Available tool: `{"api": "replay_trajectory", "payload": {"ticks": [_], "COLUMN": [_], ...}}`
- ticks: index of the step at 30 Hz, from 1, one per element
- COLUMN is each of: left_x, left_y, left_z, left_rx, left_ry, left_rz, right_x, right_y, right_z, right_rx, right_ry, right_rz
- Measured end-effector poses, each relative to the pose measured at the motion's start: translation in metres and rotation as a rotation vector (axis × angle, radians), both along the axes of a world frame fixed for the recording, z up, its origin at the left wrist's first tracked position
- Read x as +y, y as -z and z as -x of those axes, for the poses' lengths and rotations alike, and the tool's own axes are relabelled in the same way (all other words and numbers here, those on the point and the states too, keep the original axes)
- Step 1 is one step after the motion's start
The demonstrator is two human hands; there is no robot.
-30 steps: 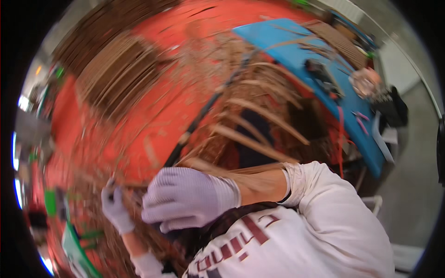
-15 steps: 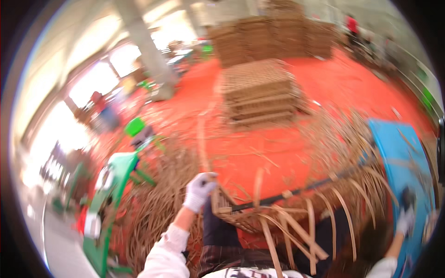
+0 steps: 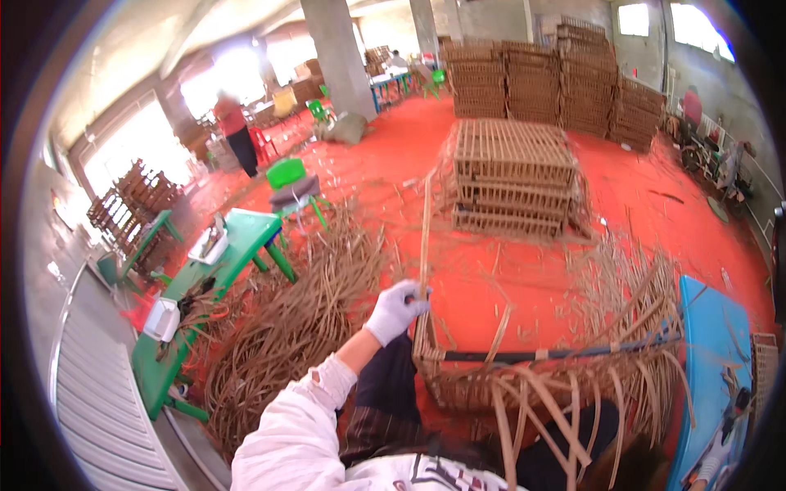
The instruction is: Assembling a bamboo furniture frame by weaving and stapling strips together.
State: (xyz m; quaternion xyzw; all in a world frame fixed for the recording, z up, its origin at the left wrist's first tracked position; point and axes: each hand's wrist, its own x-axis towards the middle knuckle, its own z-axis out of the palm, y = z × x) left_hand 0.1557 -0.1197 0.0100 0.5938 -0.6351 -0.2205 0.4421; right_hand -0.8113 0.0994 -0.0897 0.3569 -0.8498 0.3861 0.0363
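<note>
My left hand, in a white glove, pinches a flat brown strip that rises from the corner of a woven basket frame across my lap. Along the frame's upper edge runs a dark bar, and several loose strips hang over the near side. Far to the right, my right hand, also gloved, lies over a blue table. Its fingers close on a dark tool, whose kind is hard to make out at the picture's rim.
Loose brown strips are heaped to my left, beside a green table bearing white trays. Finished-looking woven crates stand stacked ahead, with taller stacks behind. A green stool and a person in red are farther left.
The view has swung left and is sharper. My left hand holds the strip, now standing upright above it. My right hand stays by the dark tool over the blue table.
</note>
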Motion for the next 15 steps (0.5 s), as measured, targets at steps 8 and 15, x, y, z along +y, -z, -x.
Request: {"api": "replay_trajectory", "payload": {"ticks": [8, 15], "left_x": [-0.008, -0.006], "left_y": [0.008, 0.003], "left_z": [-0.010, -0.014], "left_rx": [-0.049, -0.083], "left_ry": [0.088, 0.121], "left_rz": [0.107, 0.071], "right_x": [0.044, 0.010], "right_y": [-0.231, -0.294], "right_z": [-0.298, -0.599], "right_rx": [-0.831, -0.738], "right_ry": [-0.855, -0.936], "right_rz": [0.227, 0.092]}}
